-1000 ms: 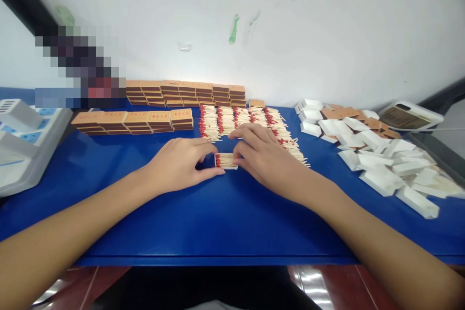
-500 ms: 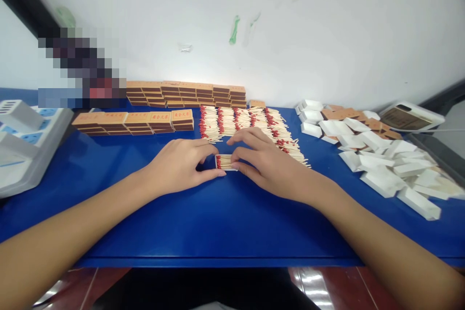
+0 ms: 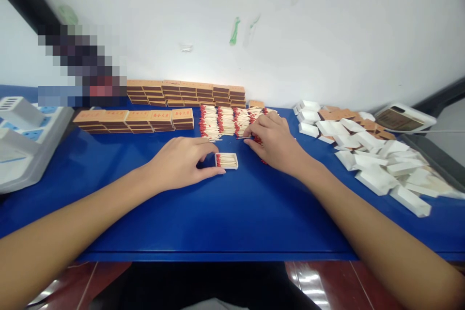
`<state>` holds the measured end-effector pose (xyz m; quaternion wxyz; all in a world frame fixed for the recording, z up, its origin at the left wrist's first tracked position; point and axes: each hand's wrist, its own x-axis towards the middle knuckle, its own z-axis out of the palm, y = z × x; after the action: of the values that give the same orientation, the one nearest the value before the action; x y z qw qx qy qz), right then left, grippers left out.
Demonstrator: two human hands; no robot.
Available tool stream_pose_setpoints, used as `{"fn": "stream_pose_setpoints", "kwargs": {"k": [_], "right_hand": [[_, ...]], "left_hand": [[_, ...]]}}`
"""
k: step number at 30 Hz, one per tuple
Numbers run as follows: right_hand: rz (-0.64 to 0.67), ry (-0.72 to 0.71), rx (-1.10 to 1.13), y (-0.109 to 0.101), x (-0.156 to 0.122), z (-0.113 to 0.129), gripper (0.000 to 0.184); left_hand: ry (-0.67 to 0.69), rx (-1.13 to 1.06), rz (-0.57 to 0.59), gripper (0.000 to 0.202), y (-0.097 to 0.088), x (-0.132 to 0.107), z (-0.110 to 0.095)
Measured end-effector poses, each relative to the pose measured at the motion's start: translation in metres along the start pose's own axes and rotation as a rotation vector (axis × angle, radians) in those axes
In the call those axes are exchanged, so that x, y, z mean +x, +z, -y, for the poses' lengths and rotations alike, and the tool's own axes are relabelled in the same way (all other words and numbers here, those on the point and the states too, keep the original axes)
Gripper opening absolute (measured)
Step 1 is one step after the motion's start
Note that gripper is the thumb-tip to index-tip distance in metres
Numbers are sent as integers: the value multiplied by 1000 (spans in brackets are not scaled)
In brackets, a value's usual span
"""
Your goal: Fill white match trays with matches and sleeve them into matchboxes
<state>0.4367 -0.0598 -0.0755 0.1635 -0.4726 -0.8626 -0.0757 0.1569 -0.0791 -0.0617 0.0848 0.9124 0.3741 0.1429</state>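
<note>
My left hand (image 3: 185, 162) has thumb and forefinger closed about the left end of a small white matchbox tray (image 3: 237, 161). Inside the tray lies a layer of matches (image 3: 227, 160), red heads to the left. Over the piles of loose matches (image 3: 227, 121) at the back of the table is my right hand (image 3: 272, 138), its thumb and forefinger drawn together at the matches' front edge. Part of the piles is hidden beneath this hand. What exactly sits between its fingertips is small, but match ends show right there.
Closed matchboxes stand stacked in a front row (image 3: 136, 121) and a back row (image 3: 185, 92) at left. Empty white trays (image 3: 374, 174) and orange sleeves (image 3: 337, 115) lie heaped at right, near a phone (image 3: 407, 117). A power strip (image 3: 39, 145) occupies the blue table's left side.
My right hand has left the tray and moved up and right to the match piles. My left hand stays at the tray, whose right end now shows.
</note>
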Motion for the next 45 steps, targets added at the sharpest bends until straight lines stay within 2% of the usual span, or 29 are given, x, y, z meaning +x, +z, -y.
{"fn": "stream_pose_setpoints", "kwargs": {"k": [6, 10, 16, 21, 27, 34, 45], "right_hand": [[8, -15, 38, 4, 1, -3, 13], [63, -62, 64, -3, 0, 1, 15], [88, -69, 333, -27, -5, 37, 14], [138, -108, 333, -28, -9, 57, 13], [93, -135, 393, -23, -10, 50, 15], [88, -237, 432, -29, -12, 50, 21], [77, -279, 402, -37, -12, 47, 28]], "left_hand": [[6, 15, -7, 39, 0, 0, 1], [4, 14, -7, 38, 1, 0, 0], [12, 21, -14, 38, 1, 0, -1], [30, 23, -22, 39, 2, 0, 0], [20, 43, -18, 38, 1, 0, 0], [17, 7, -14, 38, 1, 0, 0], [14, 14, -3, 39, 1, 0, 1]]}}
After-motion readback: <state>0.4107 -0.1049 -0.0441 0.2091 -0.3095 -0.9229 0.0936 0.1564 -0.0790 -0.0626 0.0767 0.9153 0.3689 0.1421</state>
